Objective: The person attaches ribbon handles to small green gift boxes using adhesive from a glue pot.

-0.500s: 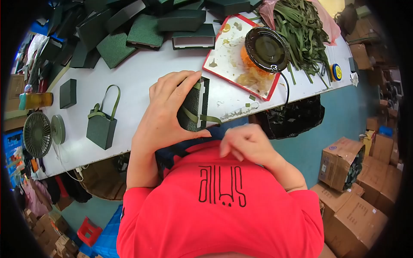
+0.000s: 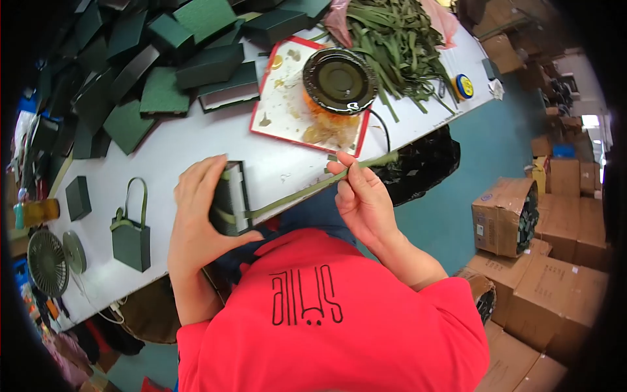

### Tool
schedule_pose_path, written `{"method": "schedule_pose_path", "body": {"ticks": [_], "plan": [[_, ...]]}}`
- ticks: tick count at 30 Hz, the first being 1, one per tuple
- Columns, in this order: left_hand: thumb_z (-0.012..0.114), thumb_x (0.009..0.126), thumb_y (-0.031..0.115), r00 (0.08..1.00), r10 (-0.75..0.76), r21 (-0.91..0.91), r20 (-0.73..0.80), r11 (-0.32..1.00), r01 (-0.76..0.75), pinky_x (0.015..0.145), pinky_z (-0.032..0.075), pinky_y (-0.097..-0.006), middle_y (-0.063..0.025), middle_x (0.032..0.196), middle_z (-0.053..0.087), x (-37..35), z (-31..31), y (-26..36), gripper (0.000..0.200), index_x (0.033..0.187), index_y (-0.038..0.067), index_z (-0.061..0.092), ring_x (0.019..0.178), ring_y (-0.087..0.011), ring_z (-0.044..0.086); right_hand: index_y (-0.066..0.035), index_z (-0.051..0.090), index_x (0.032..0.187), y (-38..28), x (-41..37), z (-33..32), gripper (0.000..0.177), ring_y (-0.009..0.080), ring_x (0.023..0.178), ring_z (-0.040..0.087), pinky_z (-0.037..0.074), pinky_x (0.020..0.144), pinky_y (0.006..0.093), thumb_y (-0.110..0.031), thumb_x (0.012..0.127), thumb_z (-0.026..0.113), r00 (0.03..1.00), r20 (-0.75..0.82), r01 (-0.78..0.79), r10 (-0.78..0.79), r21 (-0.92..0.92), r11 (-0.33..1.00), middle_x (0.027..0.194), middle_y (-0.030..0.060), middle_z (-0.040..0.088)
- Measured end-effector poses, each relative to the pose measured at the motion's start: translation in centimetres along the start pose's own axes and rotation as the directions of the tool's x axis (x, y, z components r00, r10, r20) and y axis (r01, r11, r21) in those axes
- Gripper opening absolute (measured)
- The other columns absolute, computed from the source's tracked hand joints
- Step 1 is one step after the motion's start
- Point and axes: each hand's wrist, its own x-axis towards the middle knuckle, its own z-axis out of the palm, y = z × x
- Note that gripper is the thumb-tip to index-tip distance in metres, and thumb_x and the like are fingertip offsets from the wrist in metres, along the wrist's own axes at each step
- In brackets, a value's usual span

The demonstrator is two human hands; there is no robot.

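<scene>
Left grip point(image 2: 194, 212) on green box point(image 2: 230, 199), ribbon point(image 2: 297, 193) taut

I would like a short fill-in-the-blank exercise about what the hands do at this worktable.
The left hand grips a dark green ____ at the table edge. The right hand pinches a green ____ that runs to it. The round black lid lies over a tray with a ____ rim.
Missing words: box; ribbon; red.

White worktable point(image 2: 196, 140), teal floor point(image 2: 450, 215), stacked cardboard boxes point(image 2: 555, 274) right, small fan point(image 2: 46, 261) left
</scene>
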Motion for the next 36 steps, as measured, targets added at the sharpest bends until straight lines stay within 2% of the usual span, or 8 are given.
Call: {"method": "schedule_pose_path", "body": {"ticks": [5, 8, 12, 14, 19, 29, 33, 36], "plan": [[0.096, 0.043, 0.032, 0.994, -0.103, -0.002, -0.032, 0.995, 0.103, 0.11, 0.034, -0.0455, -0.0157, 0.141, 0.051, -1.2, -0.3, -0.6, 0.115, 0.143, 0.003, 0.047, 0.13, -0.0364, 0.045, 0.0, 0.054, 0.133, -0.8, 0.7, -0.1, 0.035, 0.0084, 0.07, 0.058, 0.05, 0.064, 0.0223, -0.021, 0.106, 0.052, 0.989, -0.079, 0.125, -0.128, -0.049, 0.991, 0.107, 0.0103, 0.069], [0.095, 0.046, 0.039, 0.995, -0.098, 0.054, -0.01, 0.994, 0.098, 0.109, 0.038, -0.0436, -0.0177, 0.141, 0.048, -1.4, -0.6, -0.8, 0.118, 0.145, 0.001, 0.045, 0.13, -0.036, 0.046, 0.0, 0.055, 0.128, -0.6, 1.2, -0.4, 0.029, 0.0089, 0.068, 0.06, 0.05, 0.062, 0.0223, -0.019, 0.106, 0.053, 0.982, -0.059, 0.178, -0.18, -0.04, 0.983, 0.101, 0.01, 0.069], [0.095, 0.045, 0.035, 0.997, -0.083, 0.043, -0.004, 0.996, 0.083, 0.108, 0.036, -0.0439, -0.0162, 0.14, 0.05, -0.9, -0.2, -0.3, 0.116, 0.144, 0.003, 0.046, 0.13, -0.0357, 0.046, 0.0, 0.057, 0.119, -1.0, 2.1, -0.6, 0.023, 0.0092, 0.062, 0.06, 0.049, 0.056, 0.022, -0.018, 0.104, 0.057, 0.973, -0.017, 0.228, -0.23, -0.089, 0.97, 0.092, 0.0091, 0.069], [0.096, 0.042, 0.028, 0.998, -0.055, 0.025, -0.006, 0.998, 0.055, 0.108, 0.033, -0.0447, -0.0138, 0.139, 0.051, -0.3, 0.2, 0.1, 0.115, 0.143, 0.004, 0.047, 0.129, -0.035, 0.047, 0.0, 0.059, 0.117, -1.9, 2.8, -0.6, 0.024, 0.0092, 0.059, 0.059, 0.048, 0.054, 0.0222, -0.019, 0.102, 0.06, 0.973, -0.029, 0.218, -0.23, -0.225, 0.95, 0.087, 0.008, 0.069], [0.094, 0.047, 0.034, 0.998, 0.058, 0.025, 0.017, 0.998, -0.058, 0.107, 0.032, -0.0465, -0.013, 0.137, 0.052, 1.2, 1.1, 1.3, 0.108, 0.141, 0.005, 0.05, 0.129, -0.0348, 0.047, 0.003, 0.064, 0.108, -4.1, 3.9, 0.4, 0.024, 0.0079, 0.054, 0.055, 0.045, 0.05, 0.0218, -0.02, 0.1, 0.063, 0.964, -0.048, 0.207, -0.261, -0.475, 0.855, 0.076, 0.0036, 0.066], [0.095, 0.045, 0.033, 0.992, 0.106, 0.008, 0.071, 0.994, -0.107, 0.104, 0.033, -0.0478, -0.0109, 0.136, 0.051, 2.5, 1.8, 3.0, 0.109, 0.141, 0.008, 0.049, 0.127, -0.0333, 0.047, 0.001, 0.066, 0.098, -5.5, 5.9, 0.5, 0.023, 0.0052, 0.049, 0.048, 0.037, 0.047, 0.0206, -0.021, 0.101, 0.062, 0.967, -0.014, 0.193, -0.254, -0.611, 0.768, 0.068, -0.0003, 0.059], [0.094, 0.05, 0.04, 0.989, 0.104, 0.032, 0.105, 0.994, -0.108, 0.108, 0.032, -0.0477, -0.0143, 0.137, 0.05, 2.5, 1.6, 3.1, 0.109, 0.142, 0.004, 0.048, 0.129, -0.0358, 0.046, 0.001, 0.066, 0.096, -5.7, 6.5, 0.5, 0.023, 0.0053, 0.048, 0.048, 0.037, 0.046, 0.0206, -0.022, 0.101, 0.062, 0.969, -0.003, 0.195, -0.248, -0.605, 0.772, 0.068, -0.0002, 0.059], [0.093, 0.05, 0.04, 0.989, 0.106, 0.037, 0.106, 0.993, -0.11, 0.108, 0.032, -0.0477, -0.0144, 0.137, 0.051, 2.4, 1.6, 3.0, 0.109, 0.142, 0.004, 0.048, 0.129, -0.0359, 0.046, 0.0, 0.066, 0.095, -5.5, 6.8, 0.3, 0.023, 0.0054, 0.047, 0.048, 0.038, 0.045, 0.0207, -0.022, 0.1, 0.063, 0.973, -0.026, 0.173, -0.231, -0.585, 0.793, 0.068, -0.0001, 0.06]]}}
